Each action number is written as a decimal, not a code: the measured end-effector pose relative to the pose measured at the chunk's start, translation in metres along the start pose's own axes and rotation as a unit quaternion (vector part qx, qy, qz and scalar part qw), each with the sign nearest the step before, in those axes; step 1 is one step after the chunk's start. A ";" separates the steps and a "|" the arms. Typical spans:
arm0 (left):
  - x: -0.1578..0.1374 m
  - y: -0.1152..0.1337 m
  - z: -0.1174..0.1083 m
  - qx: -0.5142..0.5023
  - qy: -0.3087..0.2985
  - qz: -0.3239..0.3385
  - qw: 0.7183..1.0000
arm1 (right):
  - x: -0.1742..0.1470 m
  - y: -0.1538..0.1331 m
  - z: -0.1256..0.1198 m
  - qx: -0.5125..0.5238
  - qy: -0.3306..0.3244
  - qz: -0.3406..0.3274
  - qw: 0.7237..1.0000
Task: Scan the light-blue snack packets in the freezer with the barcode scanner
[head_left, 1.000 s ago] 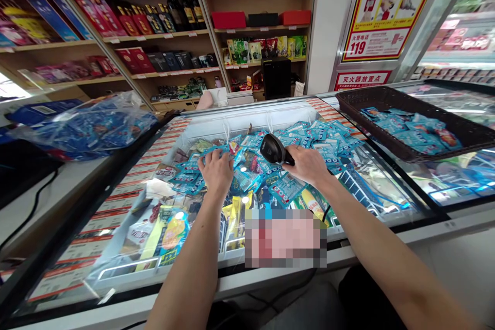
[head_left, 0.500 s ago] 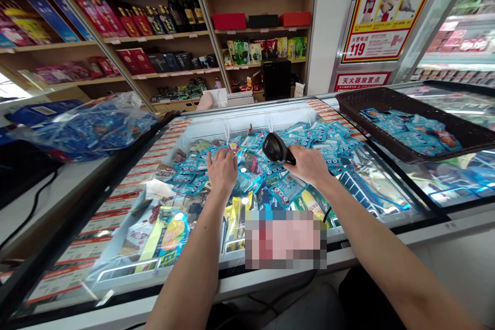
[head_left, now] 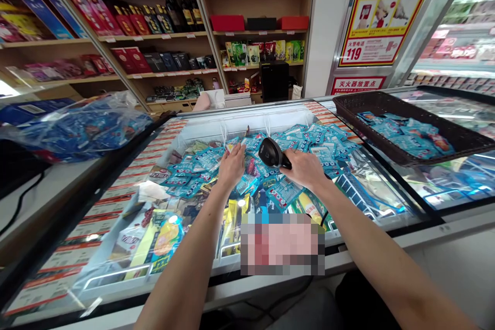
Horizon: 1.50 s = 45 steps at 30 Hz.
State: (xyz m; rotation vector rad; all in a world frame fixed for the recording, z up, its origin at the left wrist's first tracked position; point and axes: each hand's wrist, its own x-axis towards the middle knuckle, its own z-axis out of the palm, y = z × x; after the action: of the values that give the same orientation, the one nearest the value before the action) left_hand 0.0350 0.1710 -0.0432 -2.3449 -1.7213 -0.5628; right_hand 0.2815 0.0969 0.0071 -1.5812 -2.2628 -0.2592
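In my right hand is a black handheld barcode scanner, gripped by its handle, its head tilted toward the left. My left hand reaches over the glass lid of the chest freezer, fingers stretched forward and nothing visibly held. Just beyond its fingertips are a small yellowish packet and several blue snack packets. More blue packets lie in a loose spread to the right, behind the scanner. Whether my left fingertips touch a packet, I cannot tell.
A dark brown basket holding blue packets stands at the right. On the left lies a clear plastic bag of blue packets. Shelves with boxes and bottles stand behind the freezer. A pixelated patch covers the front edge.
My left hand has moved slightly right and its fingers now point farther forward. The right hand still holds the scanner, which has shifted a little left and down in view.
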 end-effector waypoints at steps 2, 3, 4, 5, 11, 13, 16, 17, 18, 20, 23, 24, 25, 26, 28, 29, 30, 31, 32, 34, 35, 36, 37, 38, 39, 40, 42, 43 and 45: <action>0.004 0.001 0.001 0.006 -0.012 0.002 1.000 | 0.000 0.000 0.000 -0.001 0.002 -0.003 1.000; 0.005 0.003 0.001 0.007 -0.017 0.005 1.000 | 0.000 0.001 0.000 0.000 0.002 -0.003 1.000; 0.006 0.004 0.001 0.008 -0.020 0.009 1.000 | 0.000 0.001 0.000 0.000 0.001 -0.003 1.000; 0.006 0.006 0.000 0.008 -0.018 0.012 1.000 | 0.000 0.001 0.000 0.001 0.000 -0.003 1.000; 0.004 0.014 -0.013 -0.021 0.048 -0.001 0.999 | 0.000 0.002 -0.002 0.006 0.002 -0.001 1.000; 0.007 0.015 -0.014 -0.042 0.076 -0.011 0.996 | 0.001 0.001 -0.002 0.006 0.000 0.001 1.000; 0.012 0.017 -0.010 -0.032 0.103 -0.056 0.993 | 0.001 0.001 -0.002 0.009 -0.005 -0.001 1.000; 0.014 0.017 -0.008 -0.020 0.096 -0.079 0.992 | 0.000 0.001 -0.002 0.010 -0.007 -0.002 1.000; 0.014 0.018 -0.006 -0.007 0.082 -0.100 0.992 | 0.000 0.001 -0.001 0.012 -0.007 -0.003 1.000; 0.014 0.019 -0.005 0.018 0.049 -0.121 0.991 | 0.000 0.001 -0.001 0.014 -0.006 -0.006 1.000; 0.012 0.018 -0.010 0.040 0.045 -0.112 0.992 | 0.000 0.001 0.000 0.016 0.000 -0.011 1.000; 0.012 0.017 -0.012 0.033 0.051 -0.110 0.992 | 0.000 0.001 0.000 0.017 0.001 -0.012 1.000; 0.012 0.016 -0.016 0.014 0.059 -0.111 0.992 | 0.000 0.001 0.000 0.018 0.000 -0.012 1.000; 0.012 0.014 -0.019 -0.014 0.069 -0.117 0.991 | 0.000 0.001 0.000 0.019 -0.002 -0.012 1.000; 0.012 0.009 -0.023 -0.087 0.102 -0.135 0.982 | -0.001 0.000 -0.001 0.020 -0.005 -0.011 1.000; 0.012 0.006 -0.025 -0.124 0.126 -0.145 0.973 | -0.001 0.000 -0.001 0.019 -0.005 -0.012 1.000; 0.011 0.004 -0.025 -0.163 0.153 -0.155 0.962 | -0.001 0.000 -0.001 0.018 -0.004 -0.014 1.000; 0.010 0.002 -0.024 -0.205 0.178 -0.164 0.948 | -0.001 -0.001 -0.001 0.016 -0.002 -0.018 1.000; 0.008 0.000 -0.022 -0.252 0.200 -0.173 0.931 | -0.002 -0.001 -0.001 0.014 -0.001 -0.024 1.000; 0.003 -0.001 -0.017 -0.352 0.232 -0.188 0.887 | -0.003 -0.002 -0.002 0.011 0.002 -0.039 0.999; 0.001 -0.002 -0.014 -0.393 0.244 -0.194 0.865 | -0.003 -0.003 -0.002 0.010 0.002 -0.047 0.999; -0.001 -0.002 -0.011 -0.426 0.254 -0.196 0.846 | -0.003 -0.004 -0.002 0.009 0.002 -0.053 0.999; -0.002 -0.003 -0.008 -0.451 0.263 -0.197 0.830 | -0.004 -0.005 -0.002 0.009 0.000 -0.059 0.998; -0.003 -0.004 -0.007 -0.471 0.268 -0.197 0.817 | -0.004 -0.006 -0.002 0.009 -0.002 -0.064 0.998; -0.004 -0.004 -0.005 -0.489 0.270 -0.195 0.806 | -0.004 -0.007 -0.002 0.009 -0.004 -0.069 0.998; -0.004 -0.005 -0.005 -0.505 0.270 -0.192 0.797 | -0.004 -0.007 -0.001 0.010 -0.005 -0.075 0.997; -0.004 -0.007 -0.005 -0.529 0.264 -0.186 0.785 | -0.005 -0.008 0.000 0.012 -0.002 -0.089 0.996; -0.004 -0.008 -0.005 -0.535 0.262 -0.185 0.782 | -0.005 -0.008 0.001 0.012 -0.001 -0.097 0.995; -0.004 -0.009 -0.006 -0.538 0.263 -0.185 0.779 | -0.005 -0.009 0.003 0.008 0.001 -0.110 0.994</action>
State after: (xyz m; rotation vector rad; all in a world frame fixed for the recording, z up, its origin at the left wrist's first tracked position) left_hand 0.0247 0.1685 -0.0403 -1.8847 -1.7559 -2.5430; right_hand 0.2745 0.0901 0.0031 -1.3230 -2.4321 -0.2987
